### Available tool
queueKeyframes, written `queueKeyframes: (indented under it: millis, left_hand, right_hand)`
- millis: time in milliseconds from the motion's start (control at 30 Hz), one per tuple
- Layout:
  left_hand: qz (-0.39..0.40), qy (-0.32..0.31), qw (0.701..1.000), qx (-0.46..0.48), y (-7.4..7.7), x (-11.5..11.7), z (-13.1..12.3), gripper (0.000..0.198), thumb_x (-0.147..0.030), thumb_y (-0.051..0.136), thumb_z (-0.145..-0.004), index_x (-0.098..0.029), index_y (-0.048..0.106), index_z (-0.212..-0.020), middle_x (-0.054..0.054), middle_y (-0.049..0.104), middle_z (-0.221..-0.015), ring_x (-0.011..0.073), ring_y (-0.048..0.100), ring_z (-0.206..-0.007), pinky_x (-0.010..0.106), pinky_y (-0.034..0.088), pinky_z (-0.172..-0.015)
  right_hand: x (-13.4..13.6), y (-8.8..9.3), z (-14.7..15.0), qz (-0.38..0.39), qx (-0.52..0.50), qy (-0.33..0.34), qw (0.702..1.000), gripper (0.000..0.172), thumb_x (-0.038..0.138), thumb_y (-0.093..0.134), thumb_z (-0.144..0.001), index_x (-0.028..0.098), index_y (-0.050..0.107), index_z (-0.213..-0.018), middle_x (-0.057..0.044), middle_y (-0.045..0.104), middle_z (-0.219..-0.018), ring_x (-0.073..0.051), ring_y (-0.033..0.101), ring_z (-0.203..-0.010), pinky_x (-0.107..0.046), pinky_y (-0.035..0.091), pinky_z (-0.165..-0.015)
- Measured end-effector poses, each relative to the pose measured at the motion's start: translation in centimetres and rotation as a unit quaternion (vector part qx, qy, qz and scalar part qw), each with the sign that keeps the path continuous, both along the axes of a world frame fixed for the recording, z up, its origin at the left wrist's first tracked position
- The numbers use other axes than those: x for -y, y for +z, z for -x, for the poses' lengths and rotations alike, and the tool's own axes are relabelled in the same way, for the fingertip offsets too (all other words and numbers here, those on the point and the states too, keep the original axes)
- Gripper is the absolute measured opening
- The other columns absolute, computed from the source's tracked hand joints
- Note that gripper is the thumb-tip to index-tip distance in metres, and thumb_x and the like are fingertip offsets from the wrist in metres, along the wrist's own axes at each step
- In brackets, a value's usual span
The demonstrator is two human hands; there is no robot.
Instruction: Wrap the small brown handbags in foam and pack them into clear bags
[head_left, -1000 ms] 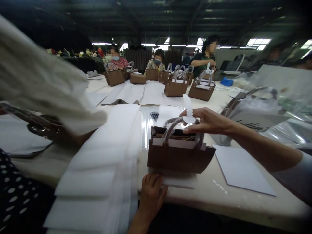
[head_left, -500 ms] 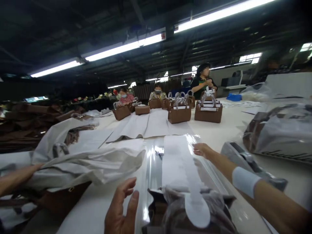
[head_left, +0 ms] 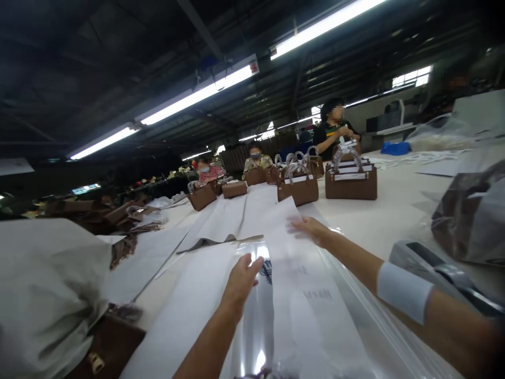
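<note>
A clear plastic bag (head_left: 335, 321) lies flat on the table (head_left: 394, 210) with a long white sheet (head_left: 311, 316) (on it or inside, I can't tell which). Its long axis runs away from the person, toward the brown handbags (head_left: 351, 184). Both hands are open and gripping nothing: the left hand (head_left: 240, 281) is on its middle, the right hand (head_left: 315, 230) near its far end.

Clear plastic bag (head_left: 347, 310), glossy and glaring, over a matt white foam sheet (head_left: 311, 310). Brown handbags (head_left: 351, 184) in smooth, leather-like material, only faintly shiny. Dull off-white cloth (head_left: 43, 295), soft and slightly rough-looking. Pale tabletop (head_left: 390, 210), smooth and matt.
</note>
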State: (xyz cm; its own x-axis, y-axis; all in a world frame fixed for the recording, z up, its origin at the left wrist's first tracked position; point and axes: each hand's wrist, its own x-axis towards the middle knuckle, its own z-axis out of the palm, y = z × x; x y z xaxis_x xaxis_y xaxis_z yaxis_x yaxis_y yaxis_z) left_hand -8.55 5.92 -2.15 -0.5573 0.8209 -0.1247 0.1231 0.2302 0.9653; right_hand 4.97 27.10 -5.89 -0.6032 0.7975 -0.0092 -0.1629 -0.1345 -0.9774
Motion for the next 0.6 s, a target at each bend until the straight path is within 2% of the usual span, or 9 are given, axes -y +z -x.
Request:
queueKeyframes:
  millis: [67, 133, 167, 233, 267, 333, 400, 467, 600]
  left_hand:
    - [-0.022, 0.011, 1.000, 0.016, 1.4, -1.4, 0.1, 0.083, -0.057, 0.060, -0.066, -0.014, 0.030, -0.130, 0.020, 0.026, -0.141, 0.0325, 0.033, -0.124, 0.044, 0.042, -0.088]
    - [-0.055, 0.016, 0.998, 0.036, 3.0, -2.1, 0.2, 0.092, -0.061, 0.059, -0.065, -0.018, 0.018, -0.135, 0.019, 0.020, -0.143, 0.0340, 0.027, -0.127, 0.049, 0.039, -0.089]
    - [-0.075, 0.012, 0.996, 0.047, 3.8, -2.2, 0.2, 0.093, -0.062, 0.060, -0.064, -0.020, 0.017, -0.135, 0.018, 0.023, -0.142, 0.0338, 0.029, -0.126, 0.049, 0.039, -0.088]
    - [-0.121, -0.010, 0.990, 0.068, 5.2, -2.1, -0.2, 0.084, -0.059, 0.062, -0.063, -0.022, 0.028, -0.130, 0.015, 0.038, -0.133, 0.0304, 0.041, -0.118, 0.046, 0.041, -0.085]
    - [-0.144, -0.024, 0.986, 0.077, 5.8, -1.8, -0.4, 0.074, -0.056, 0.064, -0.063, -0.022, 0.039, -0.123, 0.013, 0.047, -0.125, 0.0274, 0.048, -0.111, 0.042, 0.043, -0.083]
    - [-0.185, -0.045, 0.977, 0.092, 6.8, -1.0, -1.1, 0.050, -0.046, 0.067, -0.062, -0.019, 0.054, -0.101, 0.008, 0.059, -0.103, 0.0213, 0.055, -0.096, 0.033, 0.044, -0.077]
    - [-0.219, -0.056, 0.969, 0.102, 7.5, 0.1, -2.1, 0.034, -0.040, 0.068, -0.062, -0.017, 0.056, -0.085, 0.004, 0.060, -0.087, 0.0168, 0.057, -0.086, 0.028, 0.044, -0.073]
    - [-0.246, -0.068, 0.961, 0.109, 8.1, 1.3, -3.2, 0.032, -0.040, 0.066, -0.065, -0.019, 0.055, -0.086, 0.002, 0.059, -0.084, 0.0142, 0.057, -0.082, 0.026, 0.043, -0.071]
    - [-0.257, -0.102, 0.955, 0.106, 9.7, 3.1, -5.1, 0.043, -0.037, 0.070, -0.062, -0.021, 0.055, -0.099, 0.002, 0.060, -0.089, 0.0132, 0.056, -0.078, 0.025, 0.042, -0.067]
  right_hand:
    - [1.9, 2.9, 0.1, -0.033, -0.033, 0.062, 0.997, 0.030, 0.028, 0.064, -0.073, 0.016, 0.060, -0.100, -0.010, 0.064, -0.099, -0.018, 0.062, -0.083, -0.026, 0.049, -0.067]
    - [4.3, 5.4, -0.2, -0.081, -0.062, 0.162, 0.982, 0.035, 0.031, 0.066, -0.072, 0.015, 0.061, -0.103, -0.010, 0.064, -0.100, -0.019, 0.061, -0.087, -0.027, 0.049, -0.072]
    - [5.5, 6.4, -0.4, -0.105, -0.071, 0.217, 0.968, 0.037, 0.033, 0.066, -0.072, 0.014, 0.062, -0.103, -0.011, 0.064, -0.099, -0.019, 0.061, -0.088, -0.028, 0.048, -0.074]
    - [7.4, 8.0, -0.9, -0.148, -0.072, 0.296, 0.941, 0.038, 0.037, 0.066, -0.071, 0.012, 0.063, -0.100, -0.011, 0.065, -0.096, -0.018, 0.061, -0.084, -0.029, 0.048, -0.073]
    - [8.1, 8.6, -1.1, -0.166, -0.061, 0.302, 0.937, 0.038, 0.038, 0.067, -0.070, 0.011, 0.064, -0.095, -0.010, 0.065, -0.090, -0.016, 0.061, -0.078, -0.027, 0.048, -0.069]
    - [9.0, 9.6, -1.5, -0.202, -0.033, 0.263, 0.943, 0.033, 0.037, 0.070, -0.065, 0.008, 0.066, -0.081, -0.007, 0.065, -0.076, -0.013, 0.058, -0.066, -0.024, 0.045, -0.060]
    - [9.5, 10.4, -1.9, -0.234, -0.015, 0.209, 0.950, 0.029, 0.034, 0.072, -0.062, 0.008, 0.064, -0.074, -0.004, 0.063, -0.071, -0.011, 0.056, -0.064, -0.022, 0.044, -0.060]
    - [9.9, 11.2, -2.4, -0.252, -0.004, 0.185, 0.950, 0.031, 0.031, 0.073, -0.060, 0.010, 0.064, -0.081, -0.002, 0.063, -0.075, -0.011, 0.055, -0.066, -0.021, 0.043, -0.059]
    - [11.1, 13.0, -3.4, -0.264, 0.030, 0.198, 0.944, 0.034, 0.030, 0.074, -0.058, 0.012, 0.062, -0.085, 0.002, 0.057, -0.065, -0.005, 0.045, -0.050, -0.015, 0.031, -0.041]
